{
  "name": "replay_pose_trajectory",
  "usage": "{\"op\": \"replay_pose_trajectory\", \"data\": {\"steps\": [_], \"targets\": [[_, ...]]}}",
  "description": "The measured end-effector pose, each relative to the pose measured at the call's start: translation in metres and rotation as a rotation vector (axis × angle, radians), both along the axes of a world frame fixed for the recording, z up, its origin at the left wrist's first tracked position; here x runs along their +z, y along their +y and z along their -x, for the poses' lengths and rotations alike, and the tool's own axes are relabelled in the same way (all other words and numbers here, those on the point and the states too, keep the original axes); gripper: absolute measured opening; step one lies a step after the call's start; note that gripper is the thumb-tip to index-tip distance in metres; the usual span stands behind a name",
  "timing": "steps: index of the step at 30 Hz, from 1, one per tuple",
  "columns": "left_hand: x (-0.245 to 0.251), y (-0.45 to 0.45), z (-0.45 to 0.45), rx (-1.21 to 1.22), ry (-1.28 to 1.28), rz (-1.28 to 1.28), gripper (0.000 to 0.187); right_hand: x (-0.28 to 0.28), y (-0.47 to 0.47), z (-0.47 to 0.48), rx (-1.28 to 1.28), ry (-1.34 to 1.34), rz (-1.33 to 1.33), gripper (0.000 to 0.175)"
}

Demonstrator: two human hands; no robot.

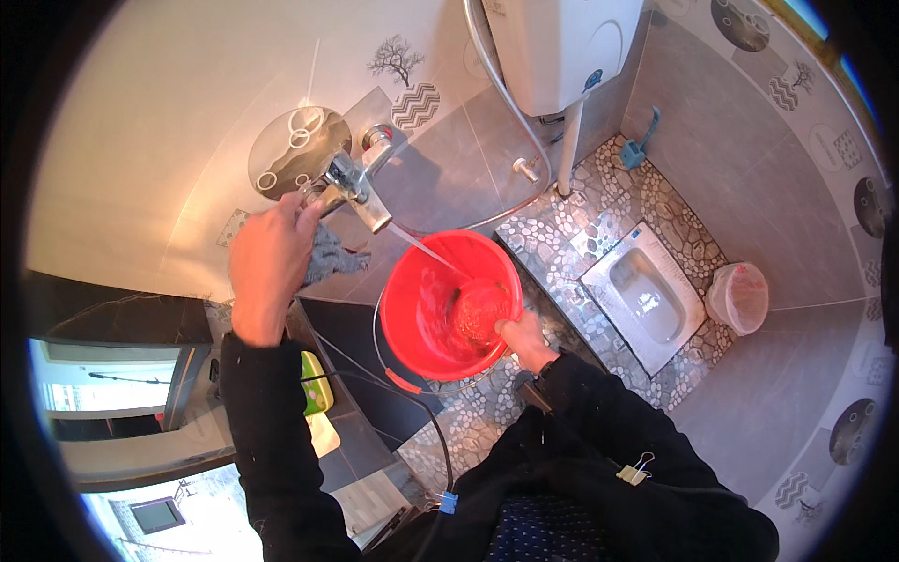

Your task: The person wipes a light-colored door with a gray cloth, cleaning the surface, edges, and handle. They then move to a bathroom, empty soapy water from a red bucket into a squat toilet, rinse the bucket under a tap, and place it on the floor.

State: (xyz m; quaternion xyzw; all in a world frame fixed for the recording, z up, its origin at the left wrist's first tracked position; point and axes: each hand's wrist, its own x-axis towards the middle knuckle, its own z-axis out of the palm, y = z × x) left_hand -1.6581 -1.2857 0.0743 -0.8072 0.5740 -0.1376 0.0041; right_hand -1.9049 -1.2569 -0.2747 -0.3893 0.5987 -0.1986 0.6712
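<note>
My left hand [274,260] is at the left end of a chrome wall-mounted mixer tap [358,186], its fingers curled against the metal. A grey cloth [330,256] hangs just beside and below that hand; what holds it up is hidden. Water runs from the spout into a red plastic bucket [414,302], where a shallow pool moves at the bottom. My right hand [525,341] grips the bucket's near right rim, keeping it tilted under the stream. The bucket's wire handle, with an orange grip [403,381], hangs down on the near side.
A squat toilet [650,302] is set in a raised pebble-patterned floor [541,246], beside a lined waste bin [737,298]. A blue brush holder [635,151] stands in the corner. The white cistern [562,49] and a metal hose [516,105] are on the wall. A black cable [435,421] crosses at left.
</note>
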Motion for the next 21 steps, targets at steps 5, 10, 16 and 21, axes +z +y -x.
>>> {"op": "replay_pose_trajectory", "data": {"steps": [5,10,16,21], "targets": [[0.0,0.066,0.021,0.078,0.111,0.079,0.035,-0.016,0.002,0.003,-0.058,0.081,0.067,0.028],[-0.043,0.124,0.041,0.154,0.376,0.009,0.032,-0.045,-0.002,0.011,-0.052,0.029,-0.065,0.027],[-0.109,0.185,0.076,0.24,0.635,-0.195,0.037,-0.077,-0.004,0.015,-0.133,0.045,-0.048,0.028],[-0.156,0.209,0.104,0.3,0.747,-0.401,0.036,-0.08,0.004,0.007,-0.119,0.034,0.086,0.025]]}}
